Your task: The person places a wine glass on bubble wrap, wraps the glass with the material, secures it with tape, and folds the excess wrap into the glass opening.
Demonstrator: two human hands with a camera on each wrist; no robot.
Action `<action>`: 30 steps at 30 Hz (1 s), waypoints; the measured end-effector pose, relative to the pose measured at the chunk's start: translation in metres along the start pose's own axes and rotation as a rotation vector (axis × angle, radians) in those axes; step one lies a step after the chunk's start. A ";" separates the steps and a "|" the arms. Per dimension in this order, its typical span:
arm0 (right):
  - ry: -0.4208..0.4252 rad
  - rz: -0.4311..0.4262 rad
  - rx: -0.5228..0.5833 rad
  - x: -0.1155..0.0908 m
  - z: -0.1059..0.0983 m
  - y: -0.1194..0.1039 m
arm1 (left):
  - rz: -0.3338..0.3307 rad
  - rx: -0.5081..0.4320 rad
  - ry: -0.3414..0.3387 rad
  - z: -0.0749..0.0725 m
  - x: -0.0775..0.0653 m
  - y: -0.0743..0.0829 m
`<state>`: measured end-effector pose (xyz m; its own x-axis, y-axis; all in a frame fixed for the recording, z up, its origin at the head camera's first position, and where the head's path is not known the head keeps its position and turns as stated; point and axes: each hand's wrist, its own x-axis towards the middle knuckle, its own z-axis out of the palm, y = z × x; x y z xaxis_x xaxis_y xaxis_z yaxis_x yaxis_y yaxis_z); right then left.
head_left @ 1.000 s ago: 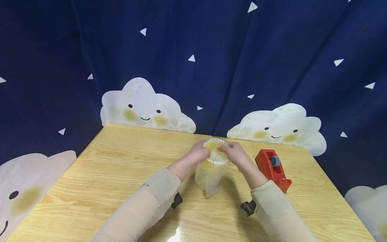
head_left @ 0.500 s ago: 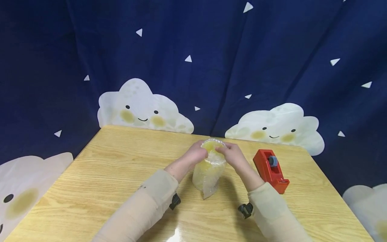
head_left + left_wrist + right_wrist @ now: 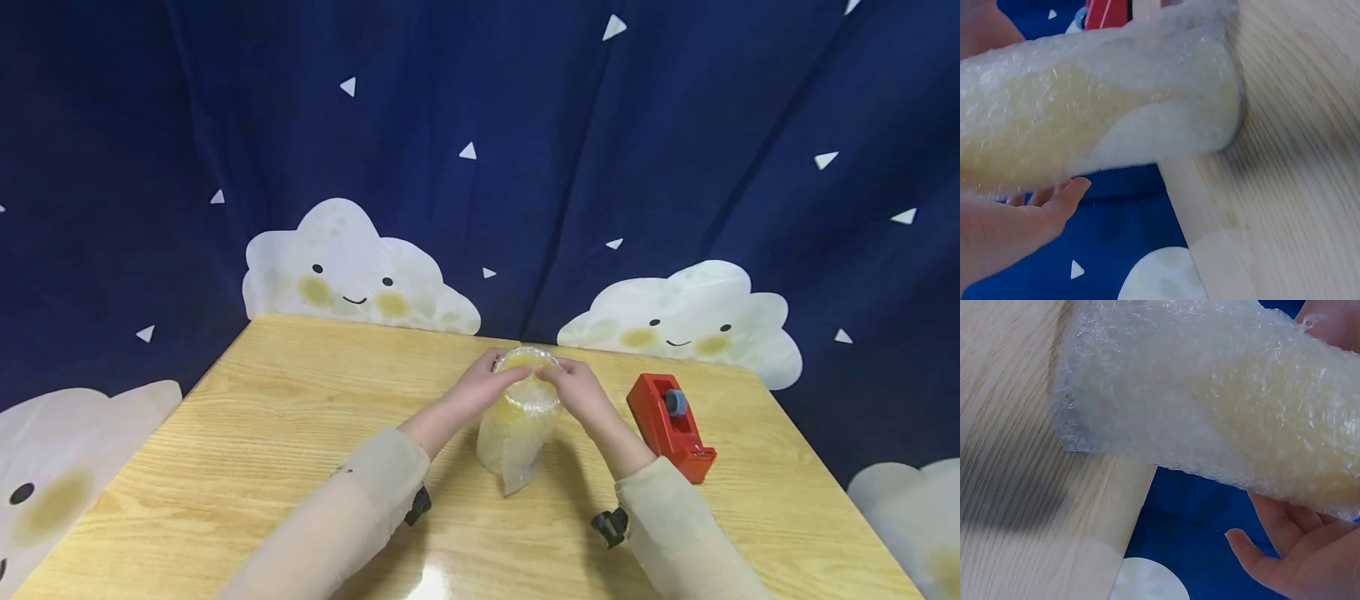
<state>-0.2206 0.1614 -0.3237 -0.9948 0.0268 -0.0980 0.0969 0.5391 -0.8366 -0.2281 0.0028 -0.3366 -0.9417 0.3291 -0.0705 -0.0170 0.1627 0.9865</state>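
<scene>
A yellowish cylinder-like object wrapped in bubble wrap (image 3: 517, 429) stands on the table, its open upper end ringed by a loose rim of wrap. What lies inside the wrap cannot be made out. From the left side, my left hand (image 3: 480, 387) holds the upper end, with its thumb laid over the rim. My right hand (image 3: 581, 390) grips the same end from the right, thumb over the opening and close to the left thumb. In the left wrist view, fingertips (image 3: 1075, 186) show beside the wrap (image 3: 1147, 106); the right wrist view shows its lower end against the wood.
A red tape dispenser (image 3: 670, 425) with a small blue-grey roll stands right of my right forearm. The wooden table (image 3: 330, 367) ends at a dark blue curtain (image 3: 420, 100) printed with clouds. Black wrist cameras (image 3: 611, 527) hang beneath both sleeves.
My left thumb has stretched out across the top rim toward the right thumb. The left forearm shifted slightly left. The wrapped object and right hand stay nearly in place.
</scene>
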 end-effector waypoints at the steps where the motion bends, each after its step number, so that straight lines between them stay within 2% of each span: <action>1: 0.000 0.000 -0.001 0.000 -0.001 0.000 | 0.012 0.007 -0.013 -0.002 -0.001 -0.001; 6: -0.007 -0.011 -0.015 0.001 -0.005 0.002 | 0.085 0.090 -0.163 -0.015 -0.007 -0.003; 8: -0.034 -0.049 -0.011 0.001 -0.008 0.005 | 0.114 0.130 -0.208 -0.018 -0.008 -0.004; 11: -0.148 -0.180 0.014 0.001 -0.015 0.017 | 0.144 0.170 -0.201 -0.020 -0.008 -0.006; 15: -0.372 -0.376 0.085 -0.001 -0.027 0.034 | 0.162 0.169 -0.167 -0.020 -0.006 -0.009; 17: -0.417 -0.434 0.084 -0.002 -0.029 0.039 | 0.167 0.161 -0.163 -0.020 -0.005 -0.010; 19: -0.416 -0.458 0.076 -0.002 -0.028 0.041 | 0.169 0.155 -0.157 -0.021 -0.004 -0.012; 23: -0.336 -0.464 0.008 -0.002 -0.022 0.041 | 0.178 0.138 -0.148 -0.024 -0.003 -0.015; 30: -0.252 -0.473 -0.009 0.001 -0.016 0.041 | 0.203 0.094 -0.156 -0.025 0.002 -0.021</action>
<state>-0.2178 0.1972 -0.3495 -0.8914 -0.4234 0.1617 -0.3621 0.4508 -0.8159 -0.2384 -0.0234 -0.3536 -0.8593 0.5019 0.0984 0.2048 0.1615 0.9654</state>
